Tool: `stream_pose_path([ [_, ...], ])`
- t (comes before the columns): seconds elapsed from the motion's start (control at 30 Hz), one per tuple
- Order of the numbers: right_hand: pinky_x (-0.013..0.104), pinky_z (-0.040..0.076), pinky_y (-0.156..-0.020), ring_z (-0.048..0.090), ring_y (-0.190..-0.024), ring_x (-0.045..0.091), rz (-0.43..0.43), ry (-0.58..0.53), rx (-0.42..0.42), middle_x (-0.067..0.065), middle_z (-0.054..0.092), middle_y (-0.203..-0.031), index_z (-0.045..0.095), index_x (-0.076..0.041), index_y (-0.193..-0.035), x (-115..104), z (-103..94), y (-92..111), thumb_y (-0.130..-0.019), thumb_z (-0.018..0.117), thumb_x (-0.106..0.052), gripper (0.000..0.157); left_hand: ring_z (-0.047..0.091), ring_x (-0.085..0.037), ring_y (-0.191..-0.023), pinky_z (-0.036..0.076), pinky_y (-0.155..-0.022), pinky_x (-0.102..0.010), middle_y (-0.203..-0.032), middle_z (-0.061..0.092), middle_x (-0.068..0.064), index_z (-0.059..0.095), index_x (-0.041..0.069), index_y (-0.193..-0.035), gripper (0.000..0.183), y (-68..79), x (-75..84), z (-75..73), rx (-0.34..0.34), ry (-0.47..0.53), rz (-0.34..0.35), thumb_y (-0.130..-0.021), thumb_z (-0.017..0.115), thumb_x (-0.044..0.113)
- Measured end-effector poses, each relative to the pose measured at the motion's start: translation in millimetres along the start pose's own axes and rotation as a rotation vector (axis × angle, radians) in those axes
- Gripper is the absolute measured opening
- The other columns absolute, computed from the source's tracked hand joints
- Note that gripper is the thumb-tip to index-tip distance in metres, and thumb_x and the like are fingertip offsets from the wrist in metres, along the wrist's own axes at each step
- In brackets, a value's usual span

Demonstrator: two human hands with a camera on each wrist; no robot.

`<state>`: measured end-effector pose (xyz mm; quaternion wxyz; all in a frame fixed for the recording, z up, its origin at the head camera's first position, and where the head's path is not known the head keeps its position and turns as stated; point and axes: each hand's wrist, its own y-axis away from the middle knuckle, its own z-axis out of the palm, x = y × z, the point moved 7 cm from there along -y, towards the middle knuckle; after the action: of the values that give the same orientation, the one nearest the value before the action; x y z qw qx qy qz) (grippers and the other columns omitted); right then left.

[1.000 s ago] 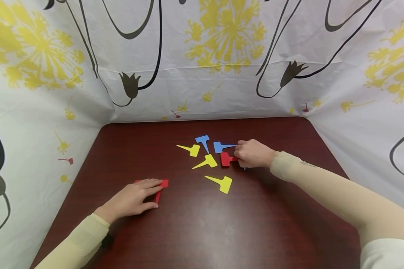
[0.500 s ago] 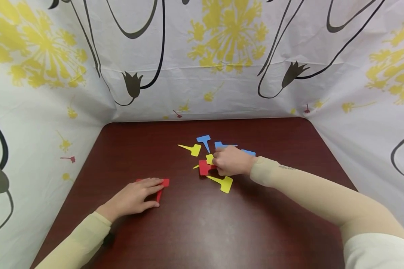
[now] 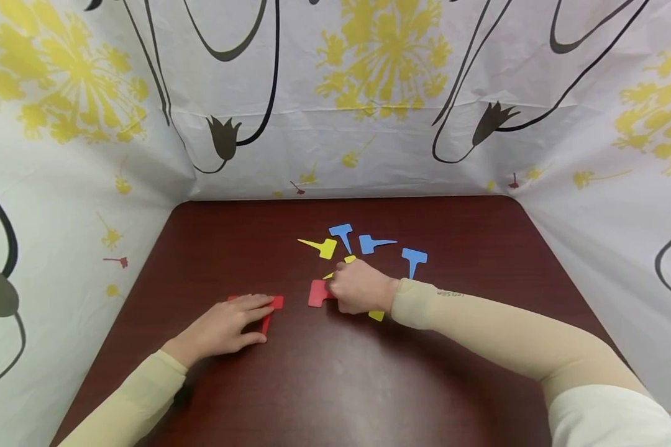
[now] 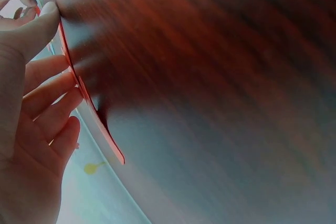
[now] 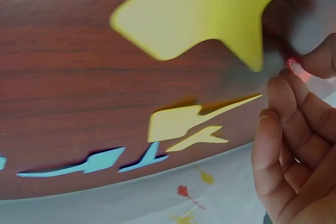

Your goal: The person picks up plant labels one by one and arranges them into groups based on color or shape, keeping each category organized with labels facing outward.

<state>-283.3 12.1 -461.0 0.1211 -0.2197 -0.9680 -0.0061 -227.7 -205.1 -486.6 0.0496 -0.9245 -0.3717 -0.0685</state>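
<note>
Thumb and fingers of my right hand point(image 3: 363, 285) pinch a red T-shaped plant label point(image 3: 317, 293), its wide head pointing left over the table. The hand partly covers two yellow plant labels below it. In the right wrist view the red label point(image 5: 297, 69) shows only a small part between thumb and fingertips. My left hand point(image 3: 223, 326) rests with extended fingers on red T-shaped labels point(image 3: 278, 302) at the left. A stem shows near the thumb; the rest is hidden under the fingers. The left wrist view shows a red label point(image 4: 113, 148) edge-on along the fingertips.
Three blue plant labels point(image 3: 415, 256) lie beyond my right hand, toward the table's back. A yellow label point(image 3: 327, 248) lies beside the leftmost blue one. The dark red-brown table point(image 3: 335, 385) meets a patterned white cloth point(image 3: 291, 149) at the back and sides.
My right hand has moved left and nearer with the red label, uncovering a blue label and passing over the yellow ones. My left hand has stayed in place.
</note>
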Motion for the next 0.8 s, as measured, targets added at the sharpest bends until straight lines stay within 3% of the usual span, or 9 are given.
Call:
stream_pose_path([
  [0.57,0.026,0.035,-0.041,0.041,-0.047,0.011,0.114,-0.187,-0.022,-0.008,0.045,-0.050,0.054,-0.022,-0.056,-22,3.0,-28,-0.080,0.070,-0.028,0.029,0.049,-0.025,-0.136,0.051,-0.099,-0.044,-0.150,0.050,-0.005,0.060,0.012,-0.142,0.065,-0.4,-2.0,-1.0,0.006,0.009,0.011,-0.090,0.073,0.049],
  [0.7,0.025,0.036,-0.041,0.044,-0.047,0.008,0.105,-0.284,-0.041,-0.010,0.048,-0.054,0.059,-0.022,-0.062,-14,1.3,-32,-0.081,0.072,-0.032,0.025,0.049,-0.025,-0.136,0.051,-0.099,-0.044,-0.150,0.050,-0.005,0.060,0.013,-0.142,0.065,-0.7,-2.1,-1.3,-0.003,0.008,0.006,-0.091,0.072,0.049],
  [0.8,0.024,0.042,-0.046,0.050,-0.060,0.005,0.072,-0.337,-0.019,-0.011,0.056,-0.073,0.071,-0.022,-0.084,-2,-2.7,-36,-0.081,0.075,-0.028,0.008,0.049,-0.024,-0.136,0.050,-0.100,-0.044,-0.150,0.050,-0.005,0.060,0.013,-0.142,0.065,-0.8,-2.5,-2.0,-0.011,0.014,-0.007,-0.090,0.072,0.050],
])
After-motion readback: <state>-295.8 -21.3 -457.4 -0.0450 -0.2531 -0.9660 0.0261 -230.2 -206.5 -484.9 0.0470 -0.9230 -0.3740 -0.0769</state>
